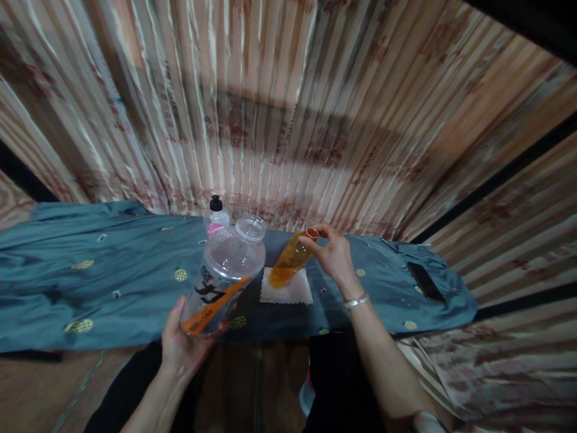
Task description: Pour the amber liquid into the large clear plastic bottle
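The right hand (332, 252) pinches a tilted amber bottle (291, 263) near its mouth over a white scallop-edged square (297, 294) on the cloth-covered worktop (135, 273), while the left hand (184, 347) grips a large clear plastic bottle (232, 260) by its base.

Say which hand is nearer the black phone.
Right. The right hand holds the orange bottle left of the phone; the left hand, on the clear bottle, is farther left.
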A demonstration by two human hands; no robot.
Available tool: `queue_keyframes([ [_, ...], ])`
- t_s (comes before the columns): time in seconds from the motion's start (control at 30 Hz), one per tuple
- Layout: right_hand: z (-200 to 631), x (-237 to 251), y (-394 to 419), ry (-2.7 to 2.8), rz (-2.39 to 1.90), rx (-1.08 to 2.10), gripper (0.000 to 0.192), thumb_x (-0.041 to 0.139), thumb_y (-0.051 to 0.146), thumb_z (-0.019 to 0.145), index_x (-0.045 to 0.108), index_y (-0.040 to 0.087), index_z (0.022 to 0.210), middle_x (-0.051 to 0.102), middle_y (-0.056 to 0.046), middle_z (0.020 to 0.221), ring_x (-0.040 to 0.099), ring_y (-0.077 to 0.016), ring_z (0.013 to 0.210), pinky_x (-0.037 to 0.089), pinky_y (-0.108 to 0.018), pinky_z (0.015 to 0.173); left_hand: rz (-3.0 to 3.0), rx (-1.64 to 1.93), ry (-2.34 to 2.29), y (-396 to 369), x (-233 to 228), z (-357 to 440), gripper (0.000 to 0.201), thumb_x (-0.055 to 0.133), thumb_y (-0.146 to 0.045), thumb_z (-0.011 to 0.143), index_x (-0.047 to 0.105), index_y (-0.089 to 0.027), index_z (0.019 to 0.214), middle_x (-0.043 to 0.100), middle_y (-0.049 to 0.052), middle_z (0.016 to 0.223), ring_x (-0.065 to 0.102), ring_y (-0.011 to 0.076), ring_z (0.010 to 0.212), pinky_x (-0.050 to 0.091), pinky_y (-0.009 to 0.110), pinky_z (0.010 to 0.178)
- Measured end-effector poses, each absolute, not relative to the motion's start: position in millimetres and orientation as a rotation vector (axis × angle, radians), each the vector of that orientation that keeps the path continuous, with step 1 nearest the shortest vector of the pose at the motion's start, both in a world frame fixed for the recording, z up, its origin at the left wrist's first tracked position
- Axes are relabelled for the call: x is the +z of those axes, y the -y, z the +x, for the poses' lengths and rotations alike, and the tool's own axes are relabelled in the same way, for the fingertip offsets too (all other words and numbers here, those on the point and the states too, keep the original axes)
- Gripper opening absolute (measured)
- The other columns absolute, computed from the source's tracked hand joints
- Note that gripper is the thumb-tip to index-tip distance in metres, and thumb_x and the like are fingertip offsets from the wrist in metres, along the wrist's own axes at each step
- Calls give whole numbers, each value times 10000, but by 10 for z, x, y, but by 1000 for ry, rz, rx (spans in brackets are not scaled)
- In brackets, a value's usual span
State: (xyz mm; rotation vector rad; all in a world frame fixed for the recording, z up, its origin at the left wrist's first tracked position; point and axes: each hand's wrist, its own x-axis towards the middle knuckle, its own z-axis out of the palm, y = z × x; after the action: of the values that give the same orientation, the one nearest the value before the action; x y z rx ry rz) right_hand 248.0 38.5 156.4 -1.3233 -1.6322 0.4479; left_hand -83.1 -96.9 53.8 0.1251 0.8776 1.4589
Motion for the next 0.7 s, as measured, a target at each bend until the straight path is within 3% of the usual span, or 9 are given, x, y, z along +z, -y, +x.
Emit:
queue_keyframes([
  [0.1, 2360, 1439, -340, 1596, -1314, 418, 602, 1027, 794, 813, 820, 311, 1106, 912, -124, 1336, 841, -411, 1296, 657, -602, 1219, 111, 1449, -885, 970, 543, -827, 764, 799, -448, 940, 717, -209, 1660, 944, 201, 1186, 926, 485, 938, 670, 421, 549],
  [0.23, 2315, 1272, -325, 1648, -1182, 655, 914, 1118, 764, 714, 809, 320, 1451, 890, -108, 1445, 824, -396, 1406, 630, -572, 1291, 85, 1450, -901, 975, 562, -814, 813, 776, -422, 969, 653, -206, 1743, 940, 202, 1197, 916, 463, 924, 676, 426, 564],
  [0.3, 2357, 1205, -332, 1681, -1120, 762, 989, 1148, 719, 686, 797, 324, 1521, 867, -102, 1525, 798, -389, 1470, 599, -557, 1341, 63, 1447, -922, 977, 586, -801, 834, 759, -414, 982, 616, -195, 1775, 937, 204, 1189, 908, 448, 896, 673, 425, 560],
  [0.5, 2552, 1045, -295, 1637, -1065, 957, 1012, 1159, 568, 681, 766, 349, 1588, 816, -83, 1622, 762, -368, 1535, 591, -527, 1363, 87, 1429, -902, 996, 585, -766, 814, 776, -431, 990, 638, -191, 1756, 933, 213, 1208, 915, 446, 918, 682, 421, 585],
  [0.6, 2567, 951, -220, 1602, -1167, 811, 983, 1177, 555, 667, 785, 337, 1541, 851, -90, 1544, 785, -386, 1476, 598, -573, 1356, 98, 1445, -893, 998, 587, -737, 805, 798, -438, 978, 659, -198, 1735, 931, 215, 1234, 918, 453, 955, 692, 424, 604],
  [0.7, 2493, 816, -162, 1551, -1220, 684, 961, 1180, 579, 668, 783, 301, 1498, 852, -130, 1537, 785, -410, 1473, 580, -619, 1371, 46, 1435, -932, 978, 667, -687, 795, 769, -422, 962, 656, -192, 1715, 932, 202, 1145, 907, 436, 866, 662, 405, 542],
])
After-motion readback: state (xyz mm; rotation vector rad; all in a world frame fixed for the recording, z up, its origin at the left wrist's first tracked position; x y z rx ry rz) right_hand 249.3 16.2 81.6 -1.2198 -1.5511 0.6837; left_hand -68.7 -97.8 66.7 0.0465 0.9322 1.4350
